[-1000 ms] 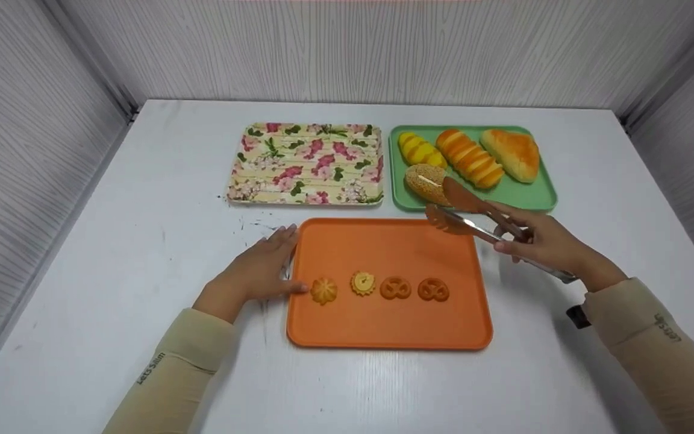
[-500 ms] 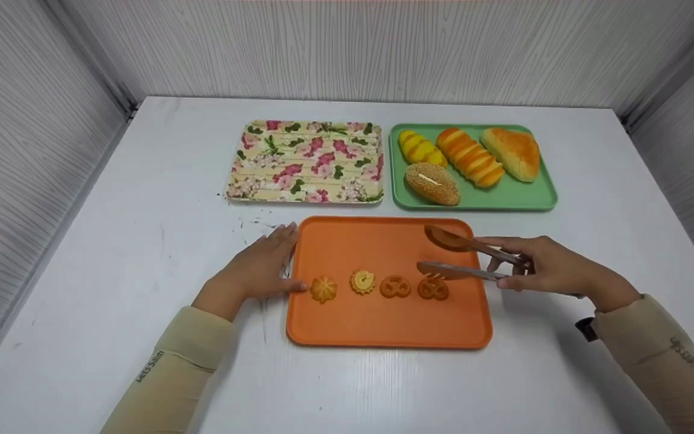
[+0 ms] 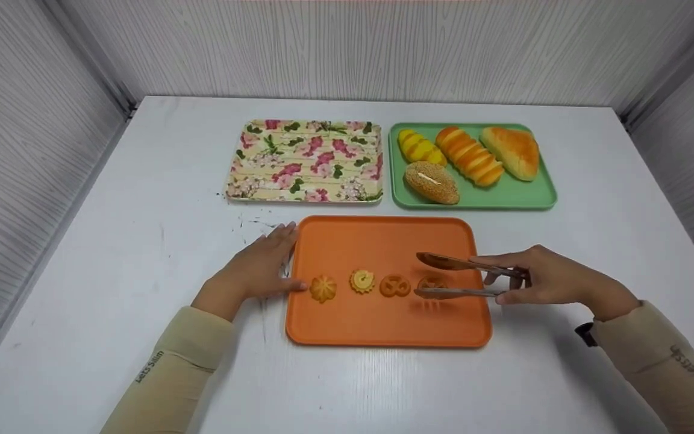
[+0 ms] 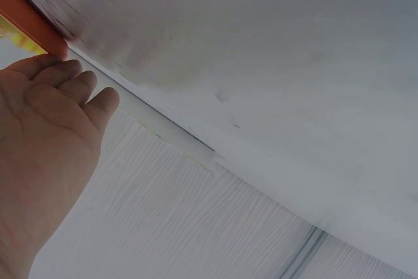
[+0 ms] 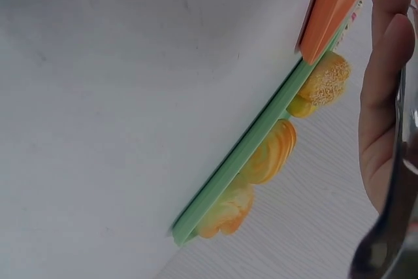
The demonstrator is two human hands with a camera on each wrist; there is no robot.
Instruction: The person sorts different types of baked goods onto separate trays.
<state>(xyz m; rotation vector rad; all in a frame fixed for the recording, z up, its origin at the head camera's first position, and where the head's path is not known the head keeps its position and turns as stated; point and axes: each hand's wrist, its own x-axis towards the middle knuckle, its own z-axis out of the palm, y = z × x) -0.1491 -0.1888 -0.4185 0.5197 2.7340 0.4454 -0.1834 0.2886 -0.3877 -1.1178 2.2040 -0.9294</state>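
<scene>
Gripping hand: right hand [image 3: 543, 277] pinches shiny metal tongs [image 3: 446, 262] between thumb and fingers; tong ends stand apart.
Rightmost pretzel: brown pretzel-shaped cookie [image 3: 432, 281] on the rectangular orange tray [image 3: 377, 241], partly hidden beneath the lower tong end; contact cannot be told.
Edge hand: left hand [image 3: 262, 265], fingers extended along the tray's left side, thumb at its rim.
Tong shift: within the past second, moved from beside the oval seeded bun [image 3: 432, 182] on the rectangular green tray [image 3: 518, 196] to this cookie; work now appears centred on the orange tray. No cookie displaced.
Left wrist view: reveals the palm side, unseen from the head.
Right wrist view: shows bread standing above the green rim; no cookies visible.
</scene>
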